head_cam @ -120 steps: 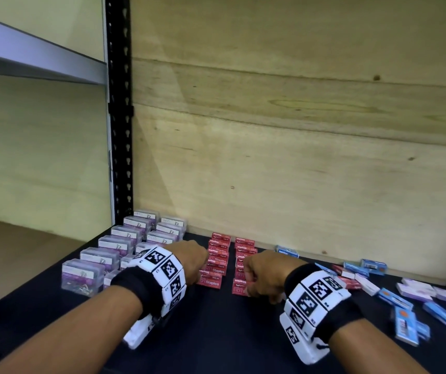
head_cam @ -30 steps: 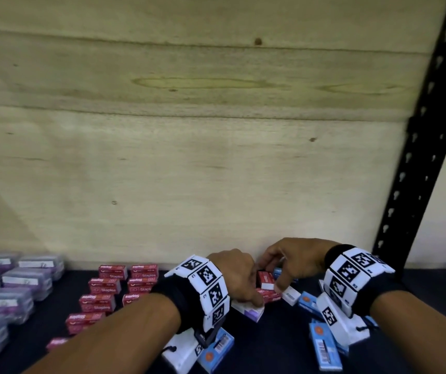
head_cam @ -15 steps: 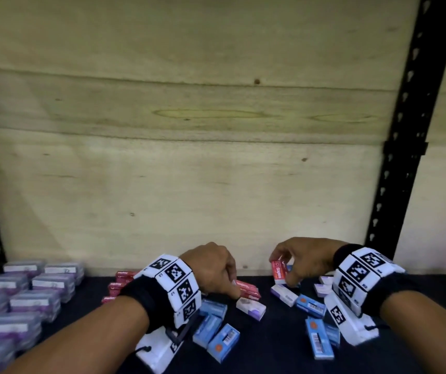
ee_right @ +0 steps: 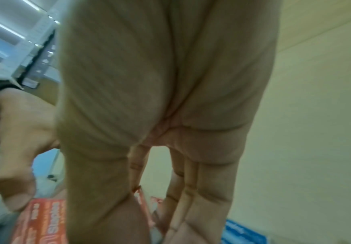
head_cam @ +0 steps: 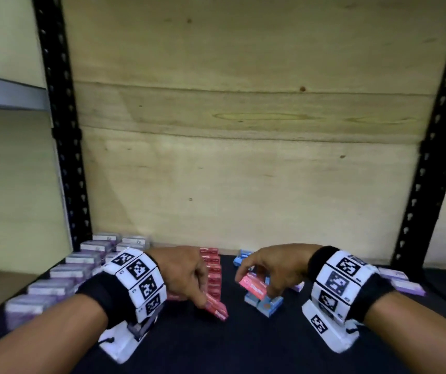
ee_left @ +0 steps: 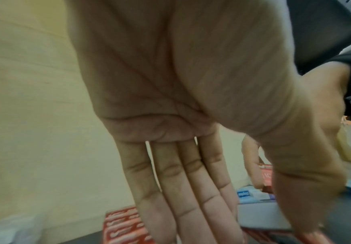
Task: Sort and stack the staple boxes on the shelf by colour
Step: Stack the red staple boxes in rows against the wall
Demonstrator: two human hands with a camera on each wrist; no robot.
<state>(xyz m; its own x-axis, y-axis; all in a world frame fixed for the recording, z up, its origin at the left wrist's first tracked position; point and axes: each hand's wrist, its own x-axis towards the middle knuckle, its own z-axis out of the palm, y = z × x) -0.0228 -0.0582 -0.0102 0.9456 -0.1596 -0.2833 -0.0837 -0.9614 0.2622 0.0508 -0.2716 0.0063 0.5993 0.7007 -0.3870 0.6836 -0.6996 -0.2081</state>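
A big wooden board (head_cam: 243,157) fills the middle of the head view, pale yellow with long lines and a few dark knots. A black metal post (head_cam: 62,130) with small holes stands up on the left side. Another black post (head_cam: 432,147) stands up on the right. In the upper left of the frame, a grey metal bar (head_cam: 8,95) runs sideways against a pale wall (head_cam: 14,184).

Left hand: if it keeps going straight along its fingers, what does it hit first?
Likely the red staple box it already holds at its fingertips. The left hand points down and right toward the shelf surface; past that box, bare shelf. Depth unclear.
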